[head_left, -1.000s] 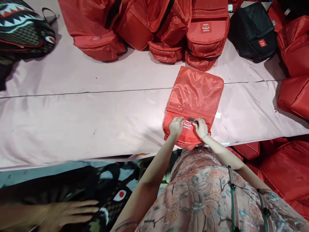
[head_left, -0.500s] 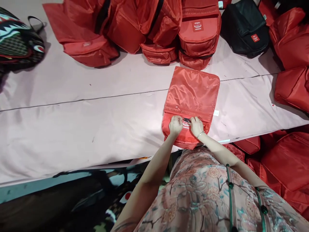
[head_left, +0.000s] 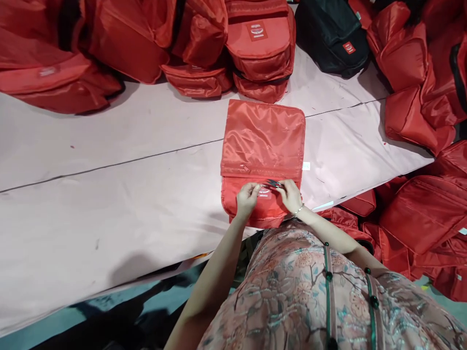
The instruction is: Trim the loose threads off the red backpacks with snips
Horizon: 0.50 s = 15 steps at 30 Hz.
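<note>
A red backpack (head_left: pixel 263 138) lies on the table in front of me, its upper panel spread flat away from me and a label patch on the nearer part. My right hand (head_left: pixel 291 195) is closed around small dark thread snips (head_left: pixel 273 183), whose blades point left over the patch. Just left of the blades, my left hand (head_left: pixel 248 198) is pinched at the backpack's near part. What lies between its fingertips is too small to make out. A white tag (head_left: pixel 306 166) sticks out from the backpack's right edge.
Several red backpacks (head_left: pixel 260 48) line the far side of the table (head_left: pixel 109 204). A black backpack (head_left: pixel 333 36) stands beside them. More red bags (head_left: pixel 412 116) are heaped at the right, and others (head_left: pixel 426 214) lie below the table edge.
My view has turned to the right, so the scene sits further left. My hands have drawn a little apart, and the snips now show more clearly between them.
</note>
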Available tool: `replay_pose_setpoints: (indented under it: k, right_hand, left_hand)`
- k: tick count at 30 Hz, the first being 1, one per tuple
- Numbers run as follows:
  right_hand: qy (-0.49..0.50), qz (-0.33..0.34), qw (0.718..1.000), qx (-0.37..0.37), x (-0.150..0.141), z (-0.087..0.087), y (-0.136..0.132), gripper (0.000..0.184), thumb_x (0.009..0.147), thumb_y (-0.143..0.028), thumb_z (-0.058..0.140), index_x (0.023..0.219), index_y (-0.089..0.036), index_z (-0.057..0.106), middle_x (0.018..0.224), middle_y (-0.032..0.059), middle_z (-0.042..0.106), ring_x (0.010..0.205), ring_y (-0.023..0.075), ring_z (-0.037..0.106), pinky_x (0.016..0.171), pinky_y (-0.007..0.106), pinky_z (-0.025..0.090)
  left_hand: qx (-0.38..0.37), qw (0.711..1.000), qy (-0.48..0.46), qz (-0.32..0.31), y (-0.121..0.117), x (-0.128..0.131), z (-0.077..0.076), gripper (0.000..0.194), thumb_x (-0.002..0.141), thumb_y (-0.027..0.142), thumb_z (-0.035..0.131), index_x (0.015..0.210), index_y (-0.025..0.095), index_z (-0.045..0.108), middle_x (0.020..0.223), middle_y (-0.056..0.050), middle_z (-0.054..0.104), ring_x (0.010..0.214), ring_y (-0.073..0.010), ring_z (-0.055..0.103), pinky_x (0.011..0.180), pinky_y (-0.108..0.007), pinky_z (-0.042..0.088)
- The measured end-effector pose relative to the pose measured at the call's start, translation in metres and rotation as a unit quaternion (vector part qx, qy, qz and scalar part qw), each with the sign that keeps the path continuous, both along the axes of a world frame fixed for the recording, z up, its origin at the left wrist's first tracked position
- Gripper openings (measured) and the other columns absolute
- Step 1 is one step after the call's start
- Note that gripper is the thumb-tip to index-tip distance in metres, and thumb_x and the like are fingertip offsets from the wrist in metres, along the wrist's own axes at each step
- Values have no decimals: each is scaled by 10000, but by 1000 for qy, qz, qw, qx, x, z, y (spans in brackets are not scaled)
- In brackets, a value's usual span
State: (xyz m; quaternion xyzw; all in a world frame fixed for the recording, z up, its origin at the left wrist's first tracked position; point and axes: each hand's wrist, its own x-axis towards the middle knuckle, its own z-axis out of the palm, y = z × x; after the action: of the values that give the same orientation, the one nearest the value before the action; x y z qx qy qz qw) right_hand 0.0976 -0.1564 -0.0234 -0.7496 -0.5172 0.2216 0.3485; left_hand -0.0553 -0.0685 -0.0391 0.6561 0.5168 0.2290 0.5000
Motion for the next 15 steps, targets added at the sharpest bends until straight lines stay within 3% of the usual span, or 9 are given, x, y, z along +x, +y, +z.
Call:
replay_pose_setpoints:
  k: [3,5,7,9,12,15]
  right_hand:
    - [82,-124,988,45,30,-4,-35,237,883,-329,410,970,-163,555,936,78,594,904,185,543,823,309,427]
    - [121,-206,970,37,51,-9,-53,246,850,-361,432,923,-163,558,881,72,599,860,197,553,785,332,442]
    - [143,-242,959,22,66,-12,-65,250,818,-391,462,888,-175,567,826,67,601,841,215,561,752,351,448]
    - [152,-244,958,18,74,-14,-73,232,789,-403,504,851,-191,576,787,64,599,839,229,569,727,355,452]
    - [165,-248,955,11,77,-13,-82,213,764,-408,538,797,-200,570,730,48,587,762,216,569,670,335,453]
    - [186,-248,951,-6,73,-15,-90,231,763,-419,529,786,-191,556,687,19,562,645,171,526,613,299,433]
  left_hand:
    - [-89,985,-71,-129,-21,22,6,473,866,496,320,659,168,591,674,-60,612,650,-161,572,672,-283,469]
    - [-88,981,-45,-166,-34,44,6,403,858,462,383,804,163,646,813,-70,664,713,-162,602,711,-280,480]
    - [-35,989,24,-141,-43,67,5,325,833,389,479,1025,174,629,1015,-79,659,812,-165,614,784,-282,473]
    - [20,988,104,-115,-49,88,2,361,812,351,533,1121,175,597,1108,-96,630,875,-179,610,830,-293,456]
    - [67,977,187,-82,-55,110,-2,369,805,396,550,1104,191,615,1078,-100,635,919,-208,597,810,-302,443]
    - [77,973,213,-43,-59,121,-5,297,825,418,515,1010,230,650,979,-65,666,910,-205,590,757,-289,425]
